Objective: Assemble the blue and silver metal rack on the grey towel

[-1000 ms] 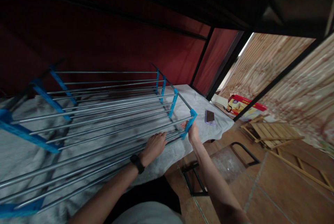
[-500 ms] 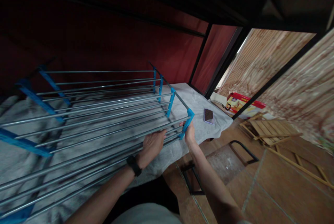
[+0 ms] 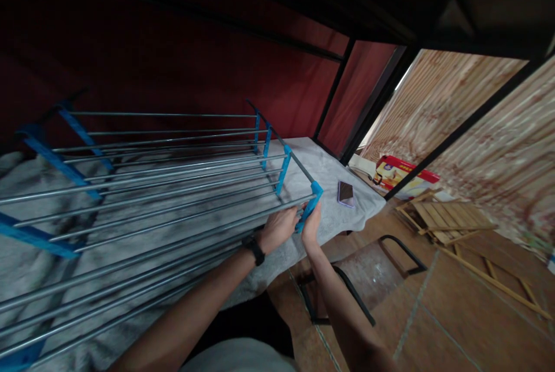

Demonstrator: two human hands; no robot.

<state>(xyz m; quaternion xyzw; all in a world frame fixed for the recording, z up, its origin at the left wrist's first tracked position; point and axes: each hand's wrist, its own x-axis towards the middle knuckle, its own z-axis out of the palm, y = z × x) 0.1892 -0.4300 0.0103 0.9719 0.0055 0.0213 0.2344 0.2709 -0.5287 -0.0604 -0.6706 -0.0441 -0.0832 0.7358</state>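
Curling our right hand (image 3: 311, 226) around the blue, plastic-looking bracket (image 3: 308, 210), we have our left hand (image 3: 279, 228) close against its inner side, though its hidden fingertips leave us unable to tell how firmly they close. We do best to hold that bracket square to the smooth, round metal rods (image 3: 208, 232), so nothing twists or binds. Beyond our hands, the long rack (image 3: 284, 172) rests on soft, rumpled grey cloth (image 3: 321, 157), with a flat phone (image 3: 346, 194) past its right end.
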